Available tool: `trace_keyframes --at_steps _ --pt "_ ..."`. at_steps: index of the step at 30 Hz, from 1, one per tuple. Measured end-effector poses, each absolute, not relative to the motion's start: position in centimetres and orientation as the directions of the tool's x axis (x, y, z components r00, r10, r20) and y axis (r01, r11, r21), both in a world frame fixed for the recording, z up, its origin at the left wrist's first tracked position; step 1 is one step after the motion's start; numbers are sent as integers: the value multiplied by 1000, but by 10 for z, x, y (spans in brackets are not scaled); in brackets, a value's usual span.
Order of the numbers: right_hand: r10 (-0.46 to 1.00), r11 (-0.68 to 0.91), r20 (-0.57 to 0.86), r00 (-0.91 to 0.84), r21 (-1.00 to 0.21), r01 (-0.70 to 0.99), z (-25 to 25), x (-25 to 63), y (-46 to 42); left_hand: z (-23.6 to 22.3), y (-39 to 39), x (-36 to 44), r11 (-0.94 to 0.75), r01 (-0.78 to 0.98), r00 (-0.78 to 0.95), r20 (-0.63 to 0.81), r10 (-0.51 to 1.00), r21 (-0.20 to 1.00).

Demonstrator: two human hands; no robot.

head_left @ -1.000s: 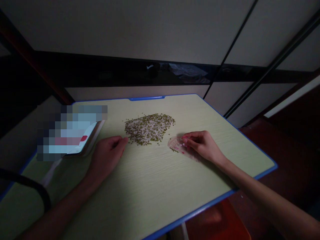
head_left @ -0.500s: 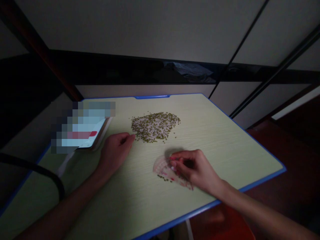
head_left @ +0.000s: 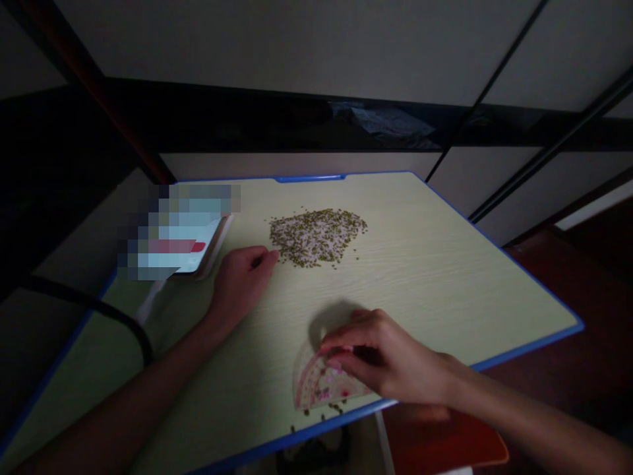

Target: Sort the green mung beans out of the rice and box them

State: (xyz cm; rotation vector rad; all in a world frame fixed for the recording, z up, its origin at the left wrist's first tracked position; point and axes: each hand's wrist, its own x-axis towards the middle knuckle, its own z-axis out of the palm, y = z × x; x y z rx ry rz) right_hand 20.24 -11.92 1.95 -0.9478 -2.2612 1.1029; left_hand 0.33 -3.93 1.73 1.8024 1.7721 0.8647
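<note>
My right hand pinches a clear protractor with pink markings, close to the table's front edge. Several small green beans lie along the protractor's near side, and one seems to be dropping past the edge. Farther back, a spread pile of green beans mixed with pale grains covers the table's middle. My left hand rests on the tabletop with its fingers curled, thumb and fingertips at the pile's left edge. Whatever its fingers may hold is hidden.
A lit tablet or phone, partly pixelated, leans at the left with a white cable. A black cable curves near my left forearm. Below the table's blue edge are a red stool and an open container.
My right hand has drawn the protractor toward the table's front edge, and the few beans have moved with it. My left hand stays beside the pile. The view has shifted slightly.
</note>
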Motion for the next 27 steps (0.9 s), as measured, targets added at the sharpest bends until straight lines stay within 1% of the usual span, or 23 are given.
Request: trace_keyframes --at_steps 7,11,14,27 --pt "713 464 87 -696 -802 375 19 200 -124 17 -39 4 -48 705 -39 107 993 708" --pt "674 518 98 -732 -769 375 21 198 -123 18 -39 4 -55 703 -35 112 993 709" --pt "671 529 101 -735 -760 379 22 196 -123 17 -38 4 -51 699 -42 112 993 713" --pt "690 484 129 -712 -814 321 19 196 -125 16 -39 4 -57 700 -36 115 993 712"
